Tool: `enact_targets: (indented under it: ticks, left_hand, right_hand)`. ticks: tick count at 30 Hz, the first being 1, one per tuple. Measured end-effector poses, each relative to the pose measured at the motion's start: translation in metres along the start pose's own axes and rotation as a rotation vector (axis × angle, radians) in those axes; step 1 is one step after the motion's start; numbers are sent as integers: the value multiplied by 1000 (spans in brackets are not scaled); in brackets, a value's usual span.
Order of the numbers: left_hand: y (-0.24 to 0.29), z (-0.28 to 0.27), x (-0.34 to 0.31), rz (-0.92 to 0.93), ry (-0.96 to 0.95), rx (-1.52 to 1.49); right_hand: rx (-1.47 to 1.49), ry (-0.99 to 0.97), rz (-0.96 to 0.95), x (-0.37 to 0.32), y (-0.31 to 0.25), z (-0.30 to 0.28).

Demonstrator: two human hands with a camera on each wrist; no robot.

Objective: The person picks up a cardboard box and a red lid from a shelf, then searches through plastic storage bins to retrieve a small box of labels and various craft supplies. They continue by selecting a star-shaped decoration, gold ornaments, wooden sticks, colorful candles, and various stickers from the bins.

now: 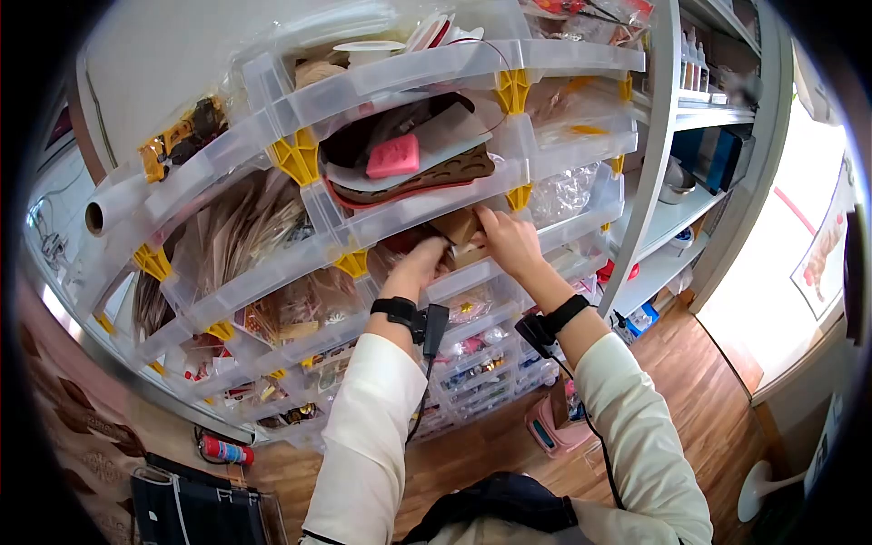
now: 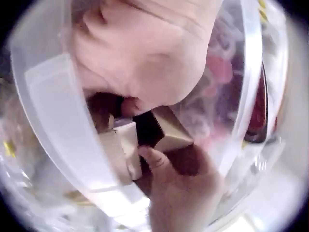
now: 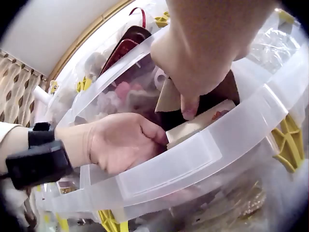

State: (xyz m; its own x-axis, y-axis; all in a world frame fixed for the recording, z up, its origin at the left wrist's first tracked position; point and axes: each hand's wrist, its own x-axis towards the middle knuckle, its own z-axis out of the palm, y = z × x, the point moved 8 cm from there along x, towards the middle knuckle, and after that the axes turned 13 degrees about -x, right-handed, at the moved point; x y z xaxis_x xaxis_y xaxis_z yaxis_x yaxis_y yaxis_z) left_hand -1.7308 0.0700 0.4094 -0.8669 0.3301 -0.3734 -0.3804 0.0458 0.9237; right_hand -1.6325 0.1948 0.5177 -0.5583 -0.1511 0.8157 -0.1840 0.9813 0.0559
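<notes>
An opened brown cardboard box (image 1: 459,227) sits inside a clear plastic bin (image 3: 169,164), its pale flaps folded up. My right hand (image 1: 509,238) holds the box at its far side, and in the right wrist view its thumb (image 3: 189,108) dips inside the opening. My left hand (image 1: 422,263) reaches over the bin's front rim and grips the near corner of the box; most of its fingers are hidden behind the rim and the flap. In the left wrist view the right hand (image 2: 181,188) faces it across the dark opening.
Stacked clear bins with yellow clips (image 1: 515,91) surround my hands. The bin above holds a pink block (image 1: 393,156) and brown molds. A metal shelf (image 1: 658,163) stands at the right. Below are a pink container (image 1: 554,427) and a fire extinguisher (image 1: 227,450).
</notes>
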Motion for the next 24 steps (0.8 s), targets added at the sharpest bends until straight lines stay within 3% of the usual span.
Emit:
enact_targets:
  ticks: [1,3,4,6,11,13,14,15,17,19,22,24]
  left_hand:
    - [-4,2,1,-1,7,-3]
    - [9,5,3,214,-14,-533]
    - [9,-8,7,276,167,-356]
    - [2,-12,16,273,137,-314]
    - [30,14,-42,196,39,-126]
    - [38,12,-60,274,226,4]
    - [40,16,-57,300,141,-187]
    - [39,15,-58,294,139,-190]
    - [43,30,-62,302,-70,-338]
    - [20,33,-75,289,-78,-426]
    - [11,44,-102,366,-191,-496]
    - [-1,52,-134,319,-98,-560]
  right_hand:
    - [6,-1,-4,0,-3,0]
    - [11,107,-94,6,-13,-10]
    - [14,109,-98,6,-14,-11]
    - [70,181,-108,3,-15,-20]
    - [99,203,-230,6,-16,-22]
    - [96,228,-263,11,-17,-28]
    - [80,237,-282,13,-20,-30]
    - [65,240,-301,13,-23,-34]
    - [33,167,-350,22,-25,-37]
    - [13,81,-394,14,-30,-44]
    - [-20,260,-520,-8,-50,-95]
    - [-7,277,-473,-25,-52,-125]
